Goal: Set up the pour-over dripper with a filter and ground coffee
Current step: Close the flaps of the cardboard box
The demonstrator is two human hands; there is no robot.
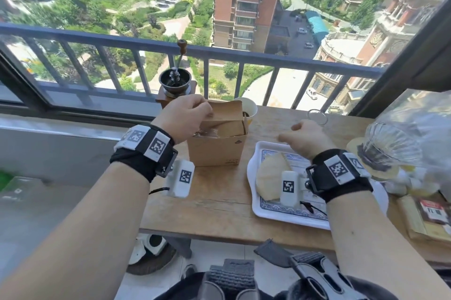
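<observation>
The raised flap of the brown cardboard box (pixel 214 151) is pinched by the left hand (pixel 181 118); the right hand (pixel 306 138), loosely curled and empty, is held above the far edge of the white rectangular tray (pixel 266 146).

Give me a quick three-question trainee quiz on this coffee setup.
1. True or false: the paper filter lies on the white tray.
2. What does the left hand pinch? A) the flap of the cardboard box; B) the crank of the coffee grinder; C) the rim of the paper cup.
3. Fill in: the right hand, above the tray, holds ____.
Key: 1 true; 2 A; 3 nothing.
</observation>
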